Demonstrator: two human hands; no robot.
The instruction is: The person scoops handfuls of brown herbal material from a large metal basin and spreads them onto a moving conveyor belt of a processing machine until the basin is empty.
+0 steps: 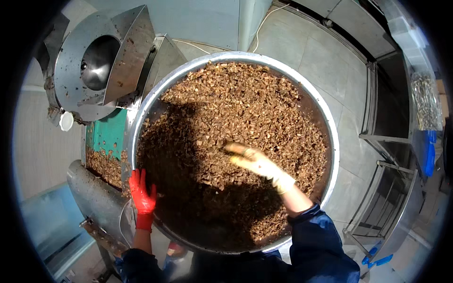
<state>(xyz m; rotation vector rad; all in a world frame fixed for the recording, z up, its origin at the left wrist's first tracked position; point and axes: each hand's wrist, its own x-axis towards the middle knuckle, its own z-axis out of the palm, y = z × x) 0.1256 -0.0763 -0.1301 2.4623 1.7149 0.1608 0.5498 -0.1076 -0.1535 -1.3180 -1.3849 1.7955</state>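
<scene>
Your left hand [142,197], in a red glove, is clamped over the near-left rim of the big round steel basin [332,141], fingers curled over the lip and pressed against the metal, so that hand is your anchor. Your right hand [257,162], in a pale yellowish glove, lies out in the middle of the chopped brown pieces [245,99] that fill the basin; the fingers look stretched out and fairly flat on the heap, holding nothing, though the hand is blurred and you cannot tell exactly how far they are spread. The brown material covers nearly the whole basin, piled highest on the far side, and some has already gathered on the green conveyor belt [107,133] just past the left rim, under the steel hopper machine [99,61]. To do this well, it seems wise to keep the left grip firm so the basin does not tip or slide off its rest, and to rake with a flat, open palm in shallow sweeps toward the left rim rather than digging deep. Judging from the heap, small even pushes should keep pieces from spilling over the rim onto the tiled floor [321,52], and keep your blue sleeve [321,240] clear of the mass.
</scene>
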